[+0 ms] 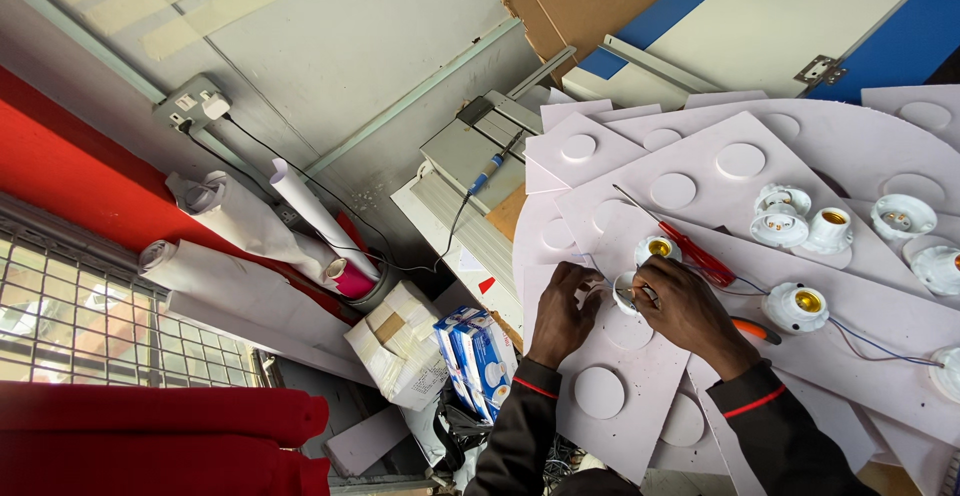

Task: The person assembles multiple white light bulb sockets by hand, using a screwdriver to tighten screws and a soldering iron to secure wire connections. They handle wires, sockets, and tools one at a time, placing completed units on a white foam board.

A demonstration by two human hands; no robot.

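Note:
My left hand and my right hand meet over a small white lamp holder that rests on a pale pink board with round cut discs. Both hands pinch it and its thin wires. Just beyond my fingers stands another white lamp holder with a brass inside. A red-handled screwdriver lies across the board beside my right hand. An orange-handled tool peeks out from behind my right wrist.
Several more white lamp holders lie on the stacked pink boards at the right. A soldering iron lies on grey trays. Rolled paper, cartons and blue boxes are at the left, and a wall socket above.

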